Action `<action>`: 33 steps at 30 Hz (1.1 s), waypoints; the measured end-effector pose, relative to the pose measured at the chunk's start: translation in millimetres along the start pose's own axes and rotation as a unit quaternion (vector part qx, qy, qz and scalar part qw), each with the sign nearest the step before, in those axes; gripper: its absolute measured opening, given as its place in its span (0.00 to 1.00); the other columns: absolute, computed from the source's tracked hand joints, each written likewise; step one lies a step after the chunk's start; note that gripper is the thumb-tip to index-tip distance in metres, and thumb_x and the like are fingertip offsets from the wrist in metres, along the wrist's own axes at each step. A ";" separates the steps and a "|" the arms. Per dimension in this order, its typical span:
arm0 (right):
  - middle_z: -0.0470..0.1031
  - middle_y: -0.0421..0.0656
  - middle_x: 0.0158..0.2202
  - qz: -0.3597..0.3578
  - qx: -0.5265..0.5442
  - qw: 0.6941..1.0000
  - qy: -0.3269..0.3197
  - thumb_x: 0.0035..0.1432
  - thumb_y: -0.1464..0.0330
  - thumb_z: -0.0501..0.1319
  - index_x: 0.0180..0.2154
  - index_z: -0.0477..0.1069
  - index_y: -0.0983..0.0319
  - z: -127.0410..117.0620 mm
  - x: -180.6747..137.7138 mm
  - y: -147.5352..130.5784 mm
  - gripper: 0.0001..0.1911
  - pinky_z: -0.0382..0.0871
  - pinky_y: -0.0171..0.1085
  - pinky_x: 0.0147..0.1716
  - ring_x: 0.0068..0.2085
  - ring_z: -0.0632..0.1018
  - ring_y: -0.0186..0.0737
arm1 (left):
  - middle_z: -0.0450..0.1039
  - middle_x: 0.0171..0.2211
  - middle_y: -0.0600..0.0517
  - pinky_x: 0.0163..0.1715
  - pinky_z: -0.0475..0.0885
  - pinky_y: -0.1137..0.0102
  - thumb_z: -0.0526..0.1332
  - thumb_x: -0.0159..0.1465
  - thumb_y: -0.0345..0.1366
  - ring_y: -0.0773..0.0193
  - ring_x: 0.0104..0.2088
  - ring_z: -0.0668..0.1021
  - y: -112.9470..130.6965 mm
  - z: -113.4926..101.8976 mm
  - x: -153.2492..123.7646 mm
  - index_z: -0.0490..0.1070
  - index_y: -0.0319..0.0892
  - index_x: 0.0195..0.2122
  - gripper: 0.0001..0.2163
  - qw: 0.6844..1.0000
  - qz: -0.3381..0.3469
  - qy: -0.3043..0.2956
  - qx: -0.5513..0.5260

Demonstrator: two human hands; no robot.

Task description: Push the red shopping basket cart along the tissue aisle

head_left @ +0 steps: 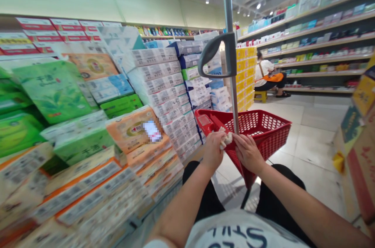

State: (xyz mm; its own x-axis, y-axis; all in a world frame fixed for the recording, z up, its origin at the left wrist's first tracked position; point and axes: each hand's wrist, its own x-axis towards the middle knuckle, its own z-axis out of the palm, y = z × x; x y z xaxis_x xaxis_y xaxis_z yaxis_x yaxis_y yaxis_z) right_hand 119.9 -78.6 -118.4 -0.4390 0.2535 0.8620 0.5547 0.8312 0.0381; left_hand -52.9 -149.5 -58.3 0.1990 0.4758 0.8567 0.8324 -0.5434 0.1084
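Red plastic basket (263, 131) at frame centre: light, stiff, mesh-walled; best gripped at rim. Left hand (213, 150) clamped on white cloth (226, 139); right hand (248, 152) pressed closed against near rim.

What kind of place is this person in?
Most likely a supermarket aisle: stacked tissue packs on the left, stocked shelves on the right, and a red shopping basket on a trolley pole, which both hands touch.

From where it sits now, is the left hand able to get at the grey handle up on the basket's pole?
Probably yes. The left hand rests on the red basket rim beside the pole, and nothing blocks the way up to the grey handle.
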 end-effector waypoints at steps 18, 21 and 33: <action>0.67 0.39 0.58 -0.062 -0.127 0.984 0.113 0.56 0.65 0.62 0.32 0.71 0.55 -58.9 94.7 -56.3 0.01 0.41 0.52 0.63 0.65 0.57 0.47 | 0.66 0.48 0.44 0.55 0.66 0.47 0.51 0.65 0.26 0.50 0.62 0.61 -12.5 -12.4 -51.4 0.63 0.43 0.46 0.10 0.993 0.077 0.079 -0.039; 0.65 0.40 0.60 -0.057 -0.125 0.986 0.097 0.56 0.67 0.61 0.30 0.71 0.57 -51.7 99.9 -58.1 0.03 0.39 0.53 0.63 0.65 0.55 0.48 | 0.65 0.49 0.43 0.54 0.67 0.47 0.51 0.65 0.25 0.50 0.61 0.62 -15.6 -15.7 -58.9 0.63 0.42 0.47 0.11 0.993 0.070 0.082 -0.038; 0.64 0.42 0.60 -0.050 -0.048 0.995 0.075 0.58 0.69 0.58 0.37 0.72 0.57 -40.3 115.0 -81.0 0.05 0.43 0.54 0.62 0.63 0.60 0.51 | 0.66 0.47 0.44 0.50 0.70 0.55 0.49 0.63 0.24 0.56 0.53 0.70 -36.3 -16.9 -74.7 0.64 0.43 0.45 0.12 0.985 -0.065 0.137 -0.079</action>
State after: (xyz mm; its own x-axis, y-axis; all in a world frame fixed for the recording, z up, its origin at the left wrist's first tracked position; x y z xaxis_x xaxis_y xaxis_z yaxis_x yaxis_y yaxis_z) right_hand 52.9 -136.7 -2.0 -0.3889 0.0903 0.9169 0.5818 0.7958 0.1683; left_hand -106.7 -177.0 -117.7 -0.0692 0.3551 0.9323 0.7466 -0.6013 0.2845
